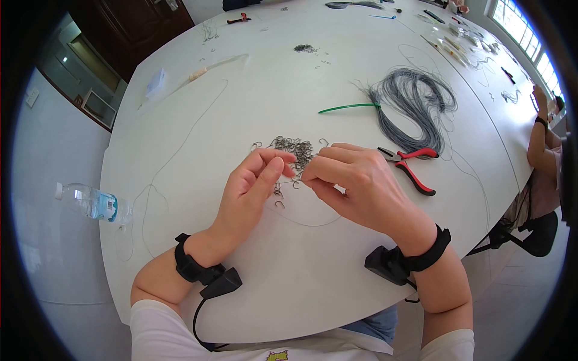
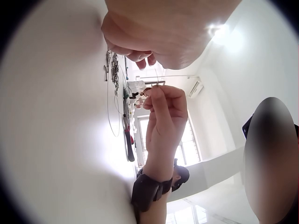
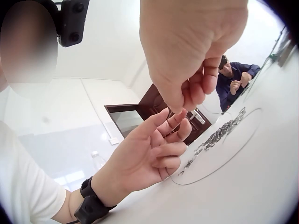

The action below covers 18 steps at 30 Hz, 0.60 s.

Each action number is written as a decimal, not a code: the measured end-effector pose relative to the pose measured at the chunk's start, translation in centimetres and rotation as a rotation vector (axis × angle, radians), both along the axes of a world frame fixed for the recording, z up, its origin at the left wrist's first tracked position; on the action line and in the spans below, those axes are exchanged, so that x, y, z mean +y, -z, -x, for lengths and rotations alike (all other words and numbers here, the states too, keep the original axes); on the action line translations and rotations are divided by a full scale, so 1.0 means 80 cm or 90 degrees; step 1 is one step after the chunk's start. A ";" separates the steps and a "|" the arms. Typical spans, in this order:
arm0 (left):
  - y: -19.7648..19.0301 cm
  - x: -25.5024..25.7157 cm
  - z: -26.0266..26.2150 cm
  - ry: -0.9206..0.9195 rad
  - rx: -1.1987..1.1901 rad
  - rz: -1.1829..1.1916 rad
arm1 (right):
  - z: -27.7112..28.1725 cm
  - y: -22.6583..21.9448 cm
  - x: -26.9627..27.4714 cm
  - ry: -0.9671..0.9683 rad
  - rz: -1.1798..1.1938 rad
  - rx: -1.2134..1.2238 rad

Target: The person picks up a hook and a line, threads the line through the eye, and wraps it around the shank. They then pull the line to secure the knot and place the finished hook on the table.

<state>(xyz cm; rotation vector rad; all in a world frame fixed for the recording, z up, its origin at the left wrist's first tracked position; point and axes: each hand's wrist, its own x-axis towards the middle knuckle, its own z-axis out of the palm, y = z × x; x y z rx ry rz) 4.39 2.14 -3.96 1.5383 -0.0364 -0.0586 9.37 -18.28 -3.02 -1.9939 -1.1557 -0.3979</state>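
In the head view my left hand (image 1: 247, 183) is beside a pile of dark fish hooks (image 1: 292, 144), its fingers loosely bent. The right wrist view shows its thumb apart from its fingers. Opposite, my right hand (image 1: 361, 180) has thumb and forefinger pressed together. In the left wrist view those fingertips pinch a fine strand of fishing line (image 2: 157, 84), thin and hard to make out. A loop of line (image 3: 219, 173) hangs in a curve below the hands. A few loose hooks (image 1: 279, 205) lie on the near side of the pile.
Red-handled pliers (image 1: 415, 171) and a grey bundle of line (image 1: 415, 108) with a green tie (image 1: 346, 108) lie to the right. A plastic bottle (image 1: 90, 201) is at the left edge. Stray line runs over the white table (image 1: 289, 271). Other people sit around it.
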 end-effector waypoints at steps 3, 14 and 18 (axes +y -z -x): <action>0.007 0.000 -0.001 0.035 -0.061 -0.043 | 0.000 -0.002 -0.002 0.002 0.015 0.003; 0.001 -0.002 0.002 0.011 -0.083 -0.125 | 0.000 -0.003 -0.002 0.012 0.022 0.000; -0.007 -0.002 0.003 0.008 -0.059 -0.094 | 0.000 -0.004 -0.002 0.005 0.008 0.008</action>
